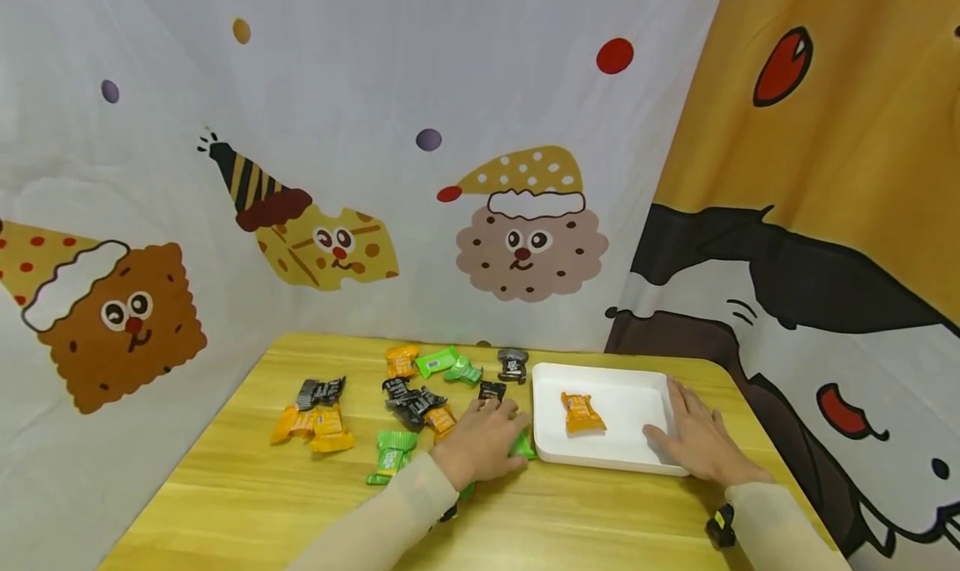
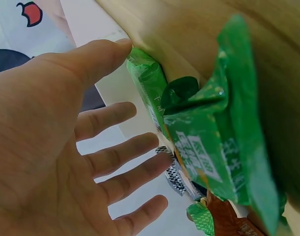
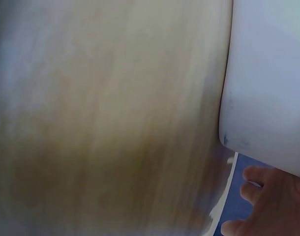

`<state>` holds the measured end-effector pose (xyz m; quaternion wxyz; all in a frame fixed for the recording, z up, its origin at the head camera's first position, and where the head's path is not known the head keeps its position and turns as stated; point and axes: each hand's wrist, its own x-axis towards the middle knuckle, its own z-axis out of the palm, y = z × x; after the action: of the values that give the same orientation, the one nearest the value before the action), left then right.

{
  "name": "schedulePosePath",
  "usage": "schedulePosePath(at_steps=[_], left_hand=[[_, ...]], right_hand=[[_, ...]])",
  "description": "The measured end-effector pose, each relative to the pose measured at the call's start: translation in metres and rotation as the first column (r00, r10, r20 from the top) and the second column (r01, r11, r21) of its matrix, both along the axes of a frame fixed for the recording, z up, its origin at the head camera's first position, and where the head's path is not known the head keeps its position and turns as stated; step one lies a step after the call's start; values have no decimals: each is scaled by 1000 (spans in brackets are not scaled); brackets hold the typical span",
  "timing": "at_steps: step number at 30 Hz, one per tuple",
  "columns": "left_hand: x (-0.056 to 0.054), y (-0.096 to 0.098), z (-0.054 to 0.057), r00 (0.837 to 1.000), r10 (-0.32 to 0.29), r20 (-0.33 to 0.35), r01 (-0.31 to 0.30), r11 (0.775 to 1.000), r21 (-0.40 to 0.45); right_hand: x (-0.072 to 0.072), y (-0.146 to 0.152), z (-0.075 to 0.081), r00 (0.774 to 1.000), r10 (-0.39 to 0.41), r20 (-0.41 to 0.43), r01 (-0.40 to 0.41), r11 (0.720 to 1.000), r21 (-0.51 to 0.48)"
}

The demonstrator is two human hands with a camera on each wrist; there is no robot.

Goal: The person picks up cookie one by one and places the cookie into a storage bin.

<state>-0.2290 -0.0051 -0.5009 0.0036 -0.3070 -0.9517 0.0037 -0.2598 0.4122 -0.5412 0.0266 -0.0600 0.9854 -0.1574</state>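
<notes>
My left hand [image 1: 483,439] is low over the table among wrapped candies. In the left wrist view its fingers are spread and loosely bent, with nothing enclosed. The thumb tip is at the end of a green-wrapped candy [image 2: 146,73]; whether it touches cannot be told. Another green candy [image 2: 204,152] is closer to that camera. My right hand [image 1: 701,438] rests at the right rim of a white tray [image 1: 611,463], thumb over the inside and the other fingers extended along the edge. One orange-wrapped candy [image 1: 583,413] lies inside the tray.
Left of the tray are black candies [image 1: 415,406], orange candies [image 1: 330,429] and green candies [image 1: 393,454], loosely scattered. One black candy [image 1: 513,364] is by the tray's back left corner. A printed cloth [image 1: 420,246] hangs behind the wooden table [image 1: 247,488].
</notes>
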Motion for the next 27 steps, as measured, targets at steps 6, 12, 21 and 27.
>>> schedulePosePath(at_steps=[6,12,21,27], left_hand=[[0,1,-5,1000,-4,-29,2,999,-50],[1,3,-4,999,-6,-42,3,998,-61],[-1,5,-3,999,-17,-37,15,998,-54],[-2,7,-3,999,-37,-25,36,999,-38]], right_hand=[[2,-1,-1,1000,5,-10,-4,1000,28],[2,0,-1,1000,1,-10,-1,999,35],[0,0,-1,1000,-3,-4,3,1000,30],[-1,0,0,1000,-1,0,1,999,36]])
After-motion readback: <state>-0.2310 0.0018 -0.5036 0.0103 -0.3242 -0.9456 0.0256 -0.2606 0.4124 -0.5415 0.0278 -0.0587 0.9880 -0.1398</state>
